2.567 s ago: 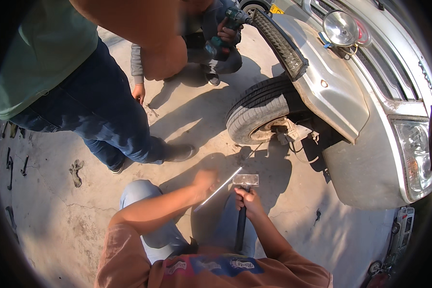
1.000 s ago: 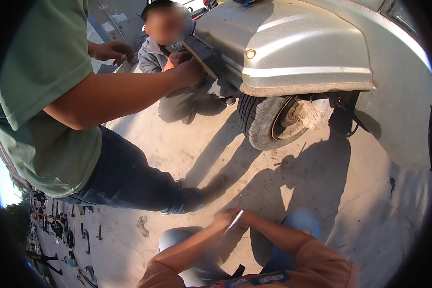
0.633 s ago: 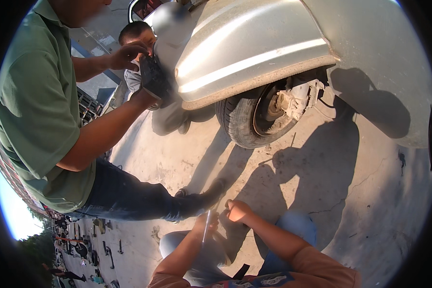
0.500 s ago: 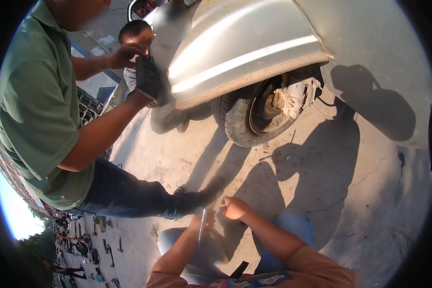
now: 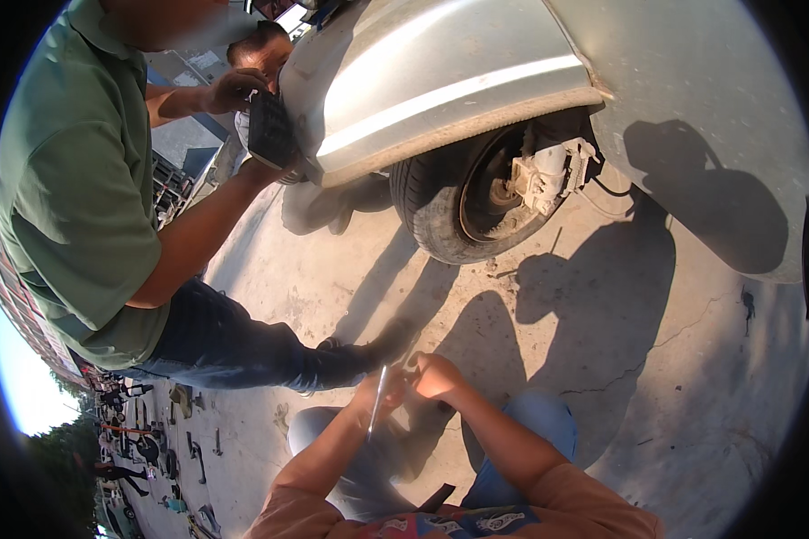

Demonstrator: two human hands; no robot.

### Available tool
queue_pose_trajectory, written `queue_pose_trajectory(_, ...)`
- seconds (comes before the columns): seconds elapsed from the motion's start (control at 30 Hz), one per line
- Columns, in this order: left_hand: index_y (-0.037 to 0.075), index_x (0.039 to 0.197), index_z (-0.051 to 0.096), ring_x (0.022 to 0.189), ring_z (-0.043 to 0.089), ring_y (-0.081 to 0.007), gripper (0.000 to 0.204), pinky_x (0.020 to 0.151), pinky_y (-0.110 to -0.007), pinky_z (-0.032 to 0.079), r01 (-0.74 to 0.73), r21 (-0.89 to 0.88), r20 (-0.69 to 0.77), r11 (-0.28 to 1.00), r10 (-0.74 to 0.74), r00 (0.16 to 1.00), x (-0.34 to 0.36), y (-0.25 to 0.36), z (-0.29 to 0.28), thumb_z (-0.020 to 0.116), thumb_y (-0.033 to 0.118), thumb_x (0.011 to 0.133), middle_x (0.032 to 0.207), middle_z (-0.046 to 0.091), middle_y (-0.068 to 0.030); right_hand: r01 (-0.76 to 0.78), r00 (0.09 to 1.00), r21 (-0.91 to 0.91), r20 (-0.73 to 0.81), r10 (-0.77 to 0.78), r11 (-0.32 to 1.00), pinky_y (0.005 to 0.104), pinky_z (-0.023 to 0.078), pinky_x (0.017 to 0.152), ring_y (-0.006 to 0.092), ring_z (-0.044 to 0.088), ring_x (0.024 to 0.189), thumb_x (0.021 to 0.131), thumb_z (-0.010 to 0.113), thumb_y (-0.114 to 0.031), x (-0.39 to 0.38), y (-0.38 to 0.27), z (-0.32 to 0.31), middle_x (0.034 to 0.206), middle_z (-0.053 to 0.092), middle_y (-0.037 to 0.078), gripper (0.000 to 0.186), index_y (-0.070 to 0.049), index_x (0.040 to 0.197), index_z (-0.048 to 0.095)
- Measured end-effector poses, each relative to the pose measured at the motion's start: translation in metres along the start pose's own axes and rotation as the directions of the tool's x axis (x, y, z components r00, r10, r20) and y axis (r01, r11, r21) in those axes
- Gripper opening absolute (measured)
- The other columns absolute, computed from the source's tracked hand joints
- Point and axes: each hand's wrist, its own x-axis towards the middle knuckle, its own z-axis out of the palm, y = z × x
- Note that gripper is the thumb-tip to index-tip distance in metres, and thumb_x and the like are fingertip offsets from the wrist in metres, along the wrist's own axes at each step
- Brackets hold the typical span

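My left hand point(image 5: 379, 397) is closed around a thin, shiny metal rod-like tool point(image 5: 377, 406), which is partly smeared by motion. Close beside it on the right, my right hand point(image 5: 435, 377) has its fingers curled together. Whatever they may pinch is hidden or too small to name. Both hands are low over my knees. Farther ahead, a dusty tyre point(image 5: 422, 208) sits turned out from under a silver car fender point(image 5: 449, 99). A rusty, dirt-caked brake caliper point(image 5: 541, 180) shows behind the wheel.
At my left stands a person in a green shirt point(image 5: 72, 198), holding a black box-like object point(image 5: 270, 130) against the car's front. Another person's head point(image 5: 259, 49) shows behind. Silver bodywork point(image 5: 710, 108) overhangs at right. Concrete floor point(image 5: 530, 346) carries shadows; tools lie far left.
My hands have come closer together, the right one shifting slightly left and up toward the rod. The standing person's black object has tilted a little. The whole view has shifted slightly.
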Motion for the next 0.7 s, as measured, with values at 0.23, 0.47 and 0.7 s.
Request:
queue_pose_trajectory(0.23,0.003,0.088,0.051,0.039,0.033,-0.0068,0.025,0.034,-0.019,0.025,-0.002,0.038,0.028,0.999,0.001,1.0,0.001,-0.001,0.002,0.044,0.024,0.099,0.051,0.039,0.0013,0.02,1.0,-0.017,-0.001,-0.02,1.0,0.0437,0.049,0.08,0.0366,0.061,0.094,0.083,0.063,-0.028,-0.002,0.003,-0.003,0.098,0.065,0.021,0.034,0.0,0.101,0.059)
queue_pose_trajectory(0.47,0.004,0.087,0.051,0.04,0.033,-0.0066,0.023,0.035,-0.019,0.025,-0.035,0.112,0.051,0.993,0.029,0.998,-0.001,-0.003,0.008,0.046,0.023,0.099,0.051,0.038,0.0018,0.05,0.999,0.07,0.003,-0.051,0.996,0.0434,0.049,0.077,0.0364,0.062,0.092,0.082,0.063,-0.026,-0.005,0.004,-0.011,0.094,0.065,0.022,0.032,-0.001,0.102,0.058)
queue_pose_trajectory(0.7,0.003,0.085,0.051,0.042,0.035,-0.0081,0.024,0.035,-0.019,0.026,-0.029,0.102,0.067,0.994,0.022,0.998,0.021,-0.003,0.004,0.047,0.023,0.098,0.052,0.041,-0.0006,0.02,1.0,0.108,0.004,-0.021,0.994,0.0414,0.049,0.072,0.0347,0.064,0.086,0.079,0.066,-0.021,0.002,0.016,-0.015,0.089,0.066,0.02,0.03,-0.001,0.1,0.058)
